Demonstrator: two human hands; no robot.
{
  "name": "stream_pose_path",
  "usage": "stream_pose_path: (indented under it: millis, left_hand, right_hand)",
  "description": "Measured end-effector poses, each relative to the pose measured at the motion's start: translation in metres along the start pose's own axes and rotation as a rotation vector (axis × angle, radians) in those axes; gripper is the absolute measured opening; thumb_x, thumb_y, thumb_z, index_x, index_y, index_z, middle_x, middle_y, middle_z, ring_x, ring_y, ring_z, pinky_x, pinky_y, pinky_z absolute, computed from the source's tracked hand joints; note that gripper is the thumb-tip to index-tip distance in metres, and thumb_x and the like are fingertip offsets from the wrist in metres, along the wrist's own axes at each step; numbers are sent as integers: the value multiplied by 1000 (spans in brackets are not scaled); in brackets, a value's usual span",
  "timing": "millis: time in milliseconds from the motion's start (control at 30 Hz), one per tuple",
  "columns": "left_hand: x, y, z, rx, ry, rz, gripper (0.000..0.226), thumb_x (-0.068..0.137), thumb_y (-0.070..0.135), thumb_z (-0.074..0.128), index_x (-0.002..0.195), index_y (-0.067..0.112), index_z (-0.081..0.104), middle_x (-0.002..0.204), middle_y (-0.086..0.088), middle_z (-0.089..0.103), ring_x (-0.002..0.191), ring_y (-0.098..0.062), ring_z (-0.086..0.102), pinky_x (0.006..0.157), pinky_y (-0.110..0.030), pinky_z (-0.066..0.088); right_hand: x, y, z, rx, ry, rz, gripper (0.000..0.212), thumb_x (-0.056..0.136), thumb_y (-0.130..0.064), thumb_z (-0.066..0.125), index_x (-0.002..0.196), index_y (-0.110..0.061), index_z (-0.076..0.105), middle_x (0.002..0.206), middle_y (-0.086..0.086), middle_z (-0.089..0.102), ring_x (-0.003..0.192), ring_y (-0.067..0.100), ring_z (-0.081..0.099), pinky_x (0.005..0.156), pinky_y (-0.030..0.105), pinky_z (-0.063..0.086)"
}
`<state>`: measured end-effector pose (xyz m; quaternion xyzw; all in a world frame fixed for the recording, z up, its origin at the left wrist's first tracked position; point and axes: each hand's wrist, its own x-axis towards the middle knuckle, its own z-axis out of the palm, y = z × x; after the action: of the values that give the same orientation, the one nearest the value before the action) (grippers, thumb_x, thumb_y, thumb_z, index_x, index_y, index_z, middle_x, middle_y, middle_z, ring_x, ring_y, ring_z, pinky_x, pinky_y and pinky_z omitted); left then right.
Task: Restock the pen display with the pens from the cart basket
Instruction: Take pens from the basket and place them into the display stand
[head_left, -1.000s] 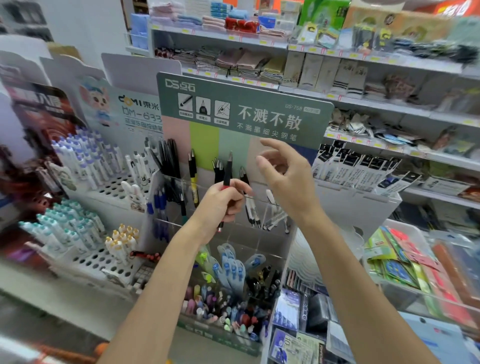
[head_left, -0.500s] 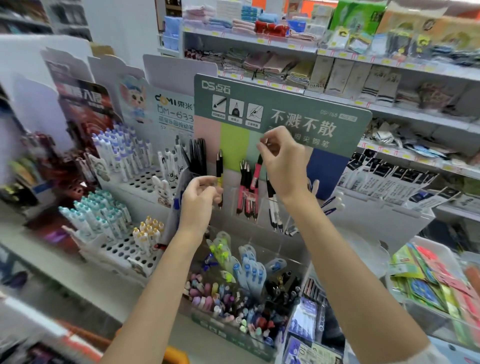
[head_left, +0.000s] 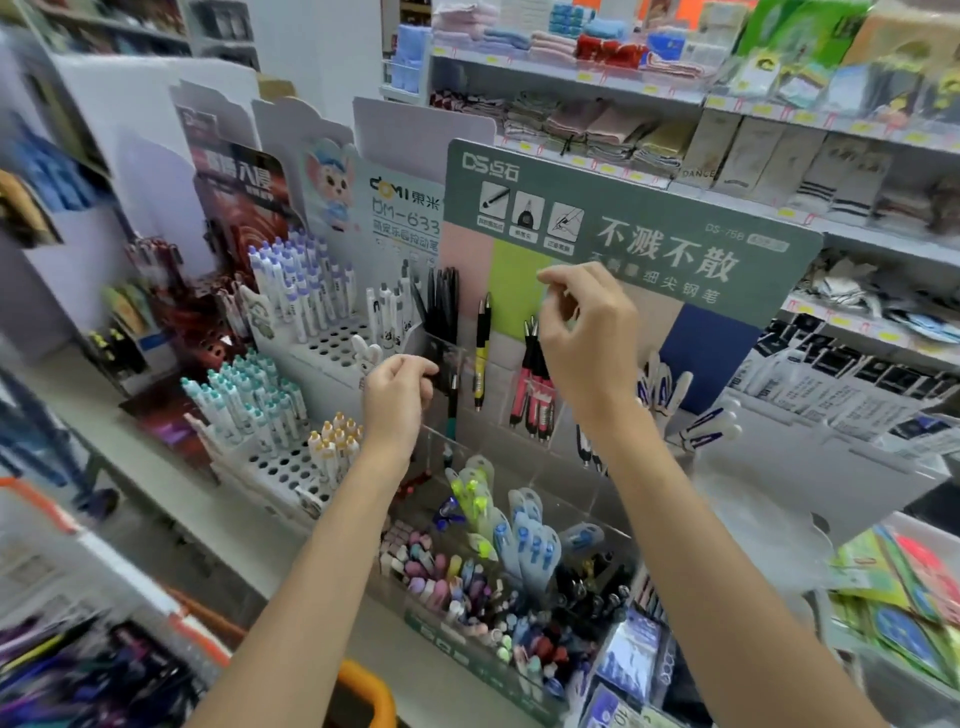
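At the near left edge, the cart basket (head_left: 78, 670) holds a blur of pens. Beyond it, the pen display's (head_left: 623, 228) low clear bin (head_left: 452, 631) is crowded with mixed pastel and dark pens. Higher up, its clear pockets hold a teal pen (head_left: 453, 405), a yellow-and-black pen (head_left: 482, 358) and red pens (head_left: 535, 395). The left hand (head_left: 397, 395) is curled, its fingertips just left of the teal pen; whether they pinch it cannot be told. The right hand (head_left: 587, 353) is raised before the backing card, thumb and forefinger together with nothing seen between them, above the red pens. To the left, white perforated trays (head_left: 332, 343) stand full of capped white pens. Folded textiles (head_left: 597, 130) fill the far shelves.
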<state>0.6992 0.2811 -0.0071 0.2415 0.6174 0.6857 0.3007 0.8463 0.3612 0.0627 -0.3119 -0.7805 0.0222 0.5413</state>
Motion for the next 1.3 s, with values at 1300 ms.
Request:
stream_pose_path:
  millis: [1300]
  left_hand:
    - [-130, -337, -406, 1026, -112, -1028, 47, 89, 33, 68, 124, 5, 57, 120, -11, 51, 104, -29, 57, 91, -41, 52]
  right_hand:
    - [-346, -171, 282, 173, -1337, -428, 16, 87, 2, 54, 99, -3, 62, 165, 7, 12, 72, 27, 52, 56, 36, 46]
